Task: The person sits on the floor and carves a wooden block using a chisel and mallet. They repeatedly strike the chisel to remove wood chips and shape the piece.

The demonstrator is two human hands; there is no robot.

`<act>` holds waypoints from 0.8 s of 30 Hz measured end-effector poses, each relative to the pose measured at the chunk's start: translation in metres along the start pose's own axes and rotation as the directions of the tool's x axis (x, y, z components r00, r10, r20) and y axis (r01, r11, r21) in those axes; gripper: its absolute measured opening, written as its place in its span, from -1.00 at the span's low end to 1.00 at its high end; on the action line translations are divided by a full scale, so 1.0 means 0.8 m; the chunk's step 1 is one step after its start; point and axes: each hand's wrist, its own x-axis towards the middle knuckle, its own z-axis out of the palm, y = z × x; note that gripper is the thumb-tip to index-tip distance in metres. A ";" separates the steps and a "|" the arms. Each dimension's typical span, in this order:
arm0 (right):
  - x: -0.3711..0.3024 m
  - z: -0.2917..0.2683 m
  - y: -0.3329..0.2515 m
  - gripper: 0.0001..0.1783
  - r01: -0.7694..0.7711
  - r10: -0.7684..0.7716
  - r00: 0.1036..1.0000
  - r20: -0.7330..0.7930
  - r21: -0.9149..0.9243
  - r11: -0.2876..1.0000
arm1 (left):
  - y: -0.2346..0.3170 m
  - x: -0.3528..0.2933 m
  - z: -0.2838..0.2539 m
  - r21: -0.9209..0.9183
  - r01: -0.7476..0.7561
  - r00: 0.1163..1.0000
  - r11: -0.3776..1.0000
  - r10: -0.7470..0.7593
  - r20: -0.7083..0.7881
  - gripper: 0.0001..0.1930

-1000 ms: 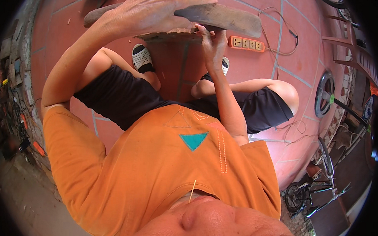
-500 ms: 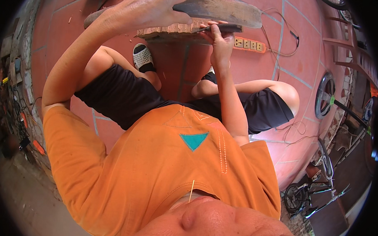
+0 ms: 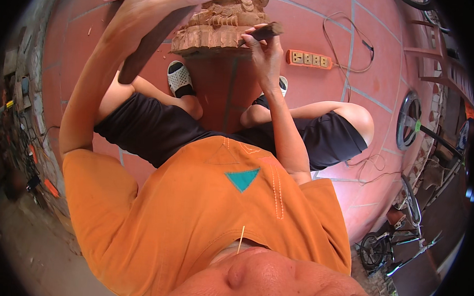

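Observation:
A carved block of reddish-brown wood (image 3: 221, 28) stands on the floor at the top, with layered relief and a ridged base. My right hand (image 3: 268, 57) pinches a dark chisel (image 3: 263, 34) at the carving's right side. The chisel's frayed wooden end points up and right, its thin end toward the carving. Raised at the upper left, my left hand (image 3: 153, 7) is closed on a long, flat wooden club (image 3: 151, 46). This club slants down along my forearm, apart from the chisel. Part of my left hand's grip is hidden by the frame's top edge.
An orange power strip (image 3: 309, 59) with a looping cable lies right of the carving on red tiles (image 3: 324, 88). My sandalled feet (image 3: 180, 78) are just below the carving. A reddish chair (image 3: 441, 64), a wheel (image 3: 407, 121) and a bicycle (image 3: 391, 247) stand along the right. Tools line the left wall.
The club has swung from lying across the carving and chisel to a slant at the left, uncovering the carving. My right hand and chisel have shifted slightly left, and the chisel's frayed end tilts higher.

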 end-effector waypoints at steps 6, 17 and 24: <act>0.012 0.005 -0.014 -0.60 0.214 -0.138 0.971 0.197 -0.446 0.869 | -0.042 -0.061 0.002 -0.099 0.007 0.995 0.995 -0.016 -0.097 -0.39; 0.022 -0.005 -0.028 -0.71 -0.072 0.069 0.997 0.037 0.095 0.993 | -0.129 -0.111 0.018 -0.510 0.038 0.944 0.859 -0.198 -0.263 -0.37; -0.023 -0.004 -0.026 -0.70 -0.049 0.066 0.992 0.103 -0.162 0.986 | -0.133 -0.112 0.019 -0.458 0.060 0.942 0.887 -0.202 -0.268 -0.31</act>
